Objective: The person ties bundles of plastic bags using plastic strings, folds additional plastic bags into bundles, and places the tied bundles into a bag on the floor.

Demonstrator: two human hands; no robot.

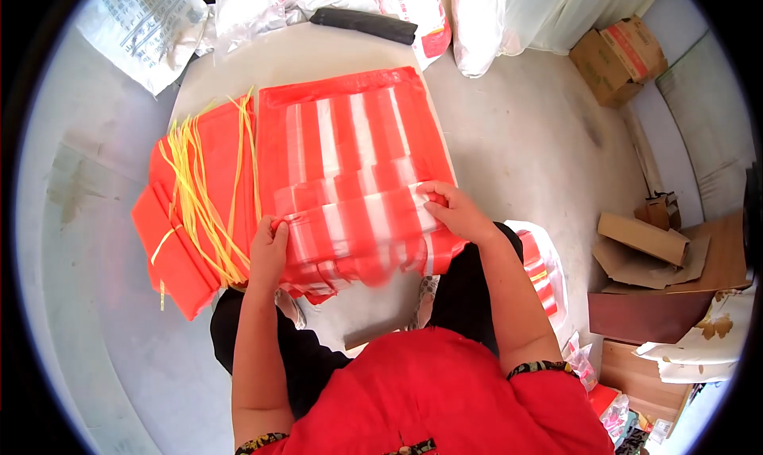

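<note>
Red-and-white striped plastic bags (350, 220) hang partly over the near edge of a pale table, in front of my knees. My left hand (269, 252) pinches their left edge between thumb and fingers. On the opposite side, my right hand (459, 212) is closed on the right edge. Between the two hands the plastic is stretched flat, with its lower end dangling and slightly blurred. Beneath and beyond it lies a larger red plastic sheet or stack (274, 97). Left of that, yellow ties (191, 165) lie loose across folded red plastic (163, 224).
A black roll-like object (364, 26) lies at the table's far end near white sacks (413, 14). Cardboard boxes (616, 61) stand by the far right wall; more cardboard (648, 252) is nearer. A white bag of striped plastic (540, 272) sits right of my knee.
</note>
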